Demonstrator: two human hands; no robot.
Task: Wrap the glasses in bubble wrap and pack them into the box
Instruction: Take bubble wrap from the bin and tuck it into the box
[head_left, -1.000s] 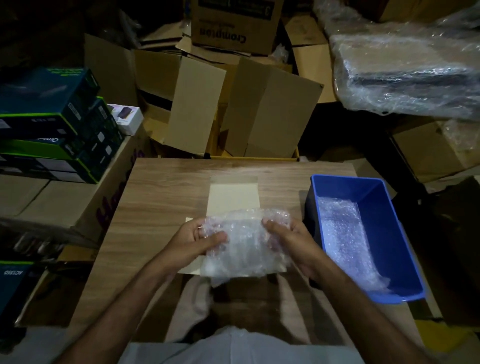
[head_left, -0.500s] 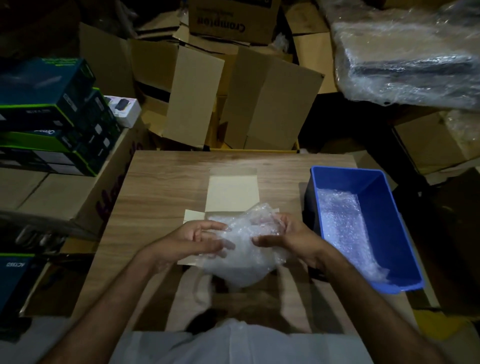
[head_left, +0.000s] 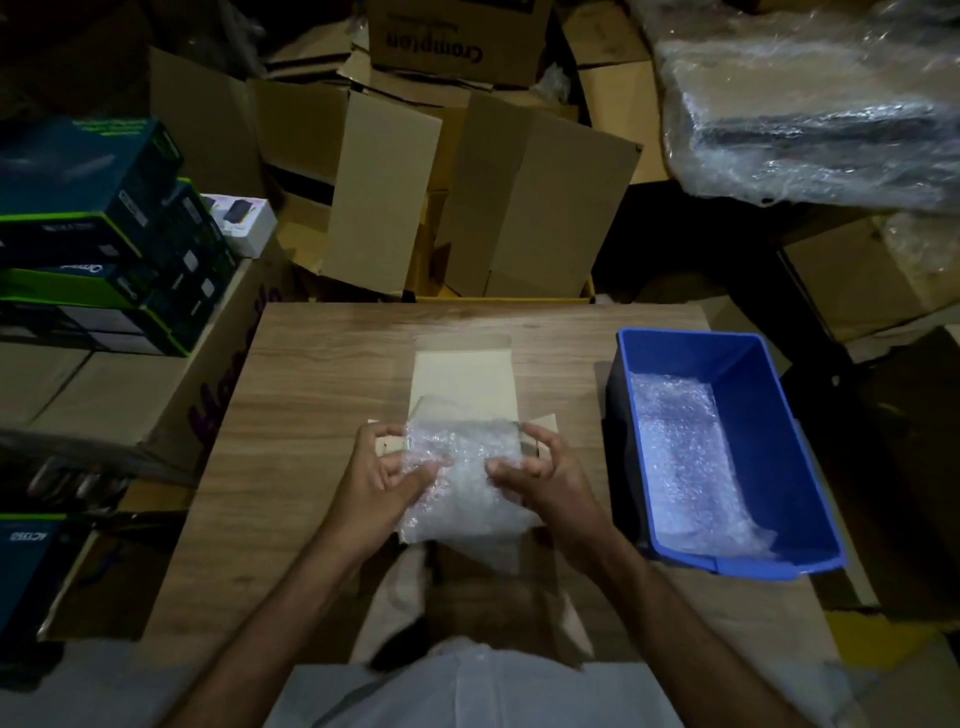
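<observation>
A bubble-wrapped bundle (head_left: 465, 483) sits over the small open cardboard box (head_left: 460, 374) in the middle of the wooden table (head_left: 311, 395). The box's pale lid flap lies open toward the far side. My left hand (head_left: 387, 480) grips the bundle's left edge and my right hand (head_left: 540, 475) grips its right edge, both pressing it down at the box opening. The glasses inside the wrap are hidden.
A blue plastic bin (head_left: 769, 415) holding loose bubble wrap (head_left: 685, 457) stands on the table's right side. Stacked green boxes (head_left: 98, 239) sit at the left. Cardboard cartons (head_left: 467, 192) crowd behind the table. A plastic-wrapped pile (head_left: 810, 98) lies at the top right.
The bundle has come down from being held up in front of me onto the open box. Both hands shifted from its upper corners to its sides.
</observation>
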